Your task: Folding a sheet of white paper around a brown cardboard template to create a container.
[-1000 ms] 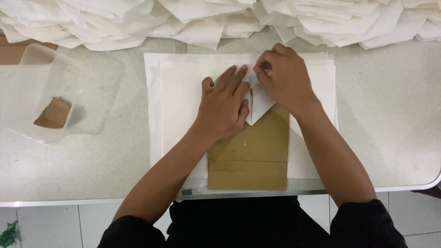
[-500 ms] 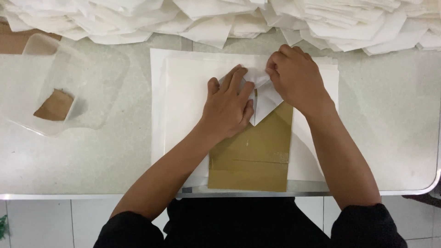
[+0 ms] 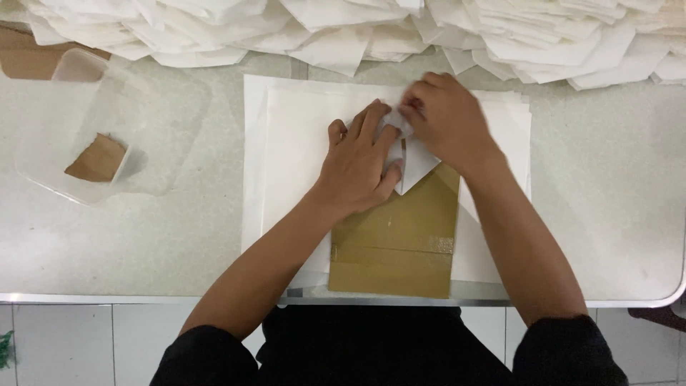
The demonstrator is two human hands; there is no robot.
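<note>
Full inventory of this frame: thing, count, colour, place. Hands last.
table: one, pale speckled, fills the view.
folded paper pieces: a heap, too many to count, white, along the far edge.
paper sheets: a flat stack, white, centre of the table.
cardboard piece: one, brown, on the stack near the front edge.
small paper piece: one, white, being folded over the cardboard's top.
plastic tray: one, clear, left side.
brown scrap: one, inside the tray.
left hand: flat, pressing the small paper piece.
right hand: fingers pinching its top edge.
</note>
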